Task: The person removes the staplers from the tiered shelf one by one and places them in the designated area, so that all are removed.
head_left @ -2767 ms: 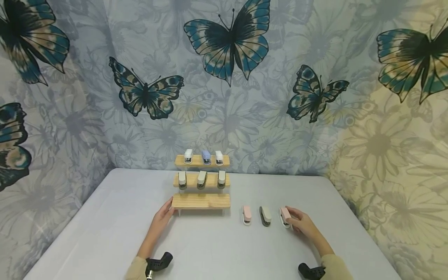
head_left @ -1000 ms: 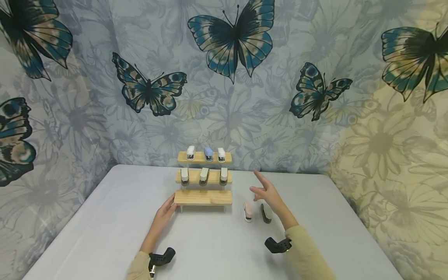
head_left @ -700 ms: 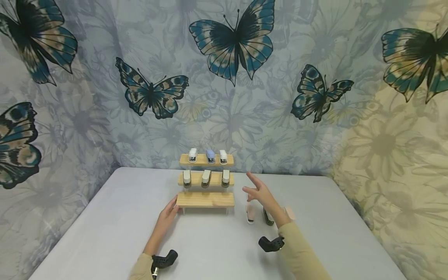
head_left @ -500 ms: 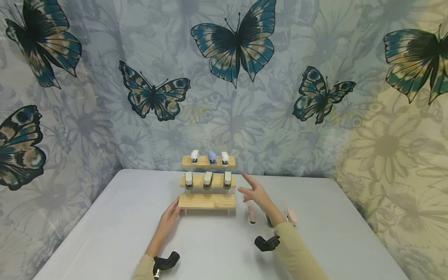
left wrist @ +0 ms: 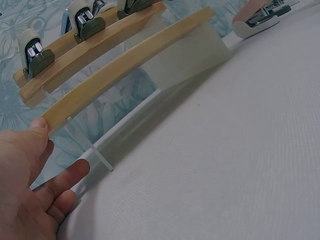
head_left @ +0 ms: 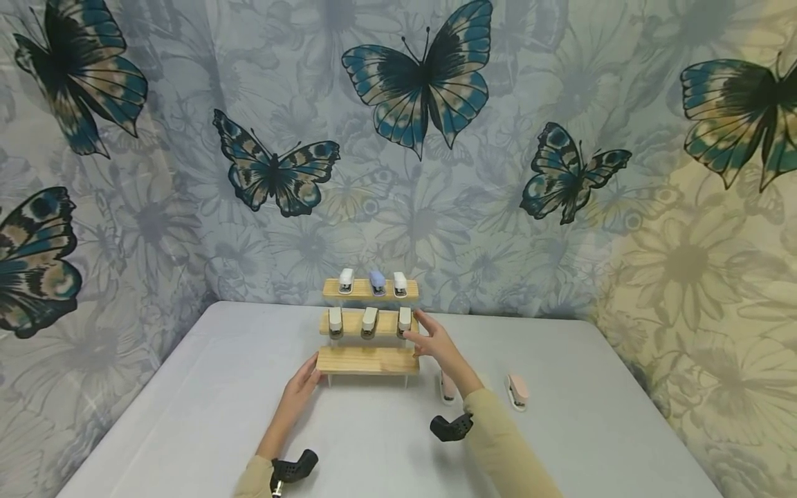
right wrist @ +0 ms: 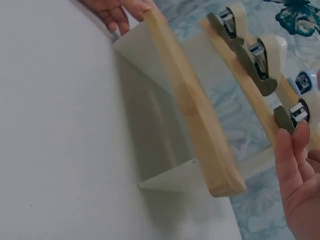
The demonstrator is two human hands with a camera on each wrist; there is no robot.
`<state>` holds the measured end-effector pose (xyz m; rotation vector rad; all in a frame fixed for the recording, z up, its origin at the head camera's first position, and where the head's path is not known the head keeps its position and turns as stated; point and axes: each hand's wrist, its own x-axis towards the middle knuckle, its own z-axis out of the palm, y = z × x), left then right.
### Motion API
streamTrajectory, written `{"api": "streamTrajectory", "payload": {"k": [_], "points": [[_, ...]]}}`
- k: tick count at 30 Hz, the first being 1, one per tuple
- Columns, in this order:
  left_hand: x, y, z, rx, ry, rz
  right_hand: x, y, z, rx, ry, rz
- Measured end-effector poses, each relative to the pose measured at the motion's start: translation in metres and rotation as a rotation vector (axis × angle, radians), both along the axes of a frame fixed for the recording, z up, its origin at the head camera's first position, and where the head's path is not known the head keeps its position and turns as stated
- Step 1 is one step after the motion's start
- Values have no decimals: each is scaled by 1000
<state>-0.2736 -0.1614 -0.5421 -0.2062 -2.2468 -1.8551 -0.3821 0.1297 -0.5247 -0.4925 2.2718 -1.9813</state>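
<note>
A three-tier wooden display stand (head_left: 367, 360) stands on the table. My left hand (head_left: 301, 382) holds the left end of its lowest shelf, thumb on the wood and other fingers below, as the left wrist view shows. My right hand (head_left: 438, 346) is at the right end of the middle shelf, its extended fingers touching the right cream stapler (head_left: 405, 318) with an olive base. Two like it, a left cream stapler (head_left: 335, 321) and a middle cream stapler (head_left: 369, 321), share that shelf. On top sit a white stapler (head_left: 346, 279), a blue stapler (head_left: 377, 281) and another white stapler (head_left: 400, 283).
Right of the stand, a pink stapler (head_left: 447, 389) lies partly behind my right forearm, and another pink stapler (head_left: 517, 391) lies farther right. Clear supports (left wrist: 90, 145) carry the shelves. The white table (head_left: 187, 415) ends at a butterfly-patterned backdrop (head_left: 473, 228).
My right hand has let go of the far-right pink stapler and moved left to the middle shelf's right stapler. The grey-green stapler on the table is now hidden. My left hand stays on the stand.
</note>
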Motion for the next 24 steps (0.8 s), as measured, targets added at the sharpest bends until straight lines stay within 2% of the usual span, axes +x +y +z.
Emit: {"api": "streamTrajectory", "payload": {"k": [2,4,8,10,12,15,17,21,24], "points": [[0,0,0,6,-1,-4,-8,0,-9,-27,-11,-26],[0,0,-1,1,4,-19,-10,-1,-8,-18,-33,-54],[0,0,-1,-16,8,-28,1,-5,12,12,-56,-67],[0,0,0,-20,7,-18,8,-9,26,-14,-60,-57],[0,-1,1,-19,2,-5,10,-12,31,-32,-41,-58],[0,-1,2,-23,4,0,4,-16,23,-41,-67,-100],[1,-1,2,-26,6,-9,-5,-18,10,-52,-79,-140],[1,-1,2,-30,5,-21,-19,-20,-10,-101,-77,-175],[1,-2,1,-35,1,-22,-24,-20,-17,-118,-75,-183]]}}
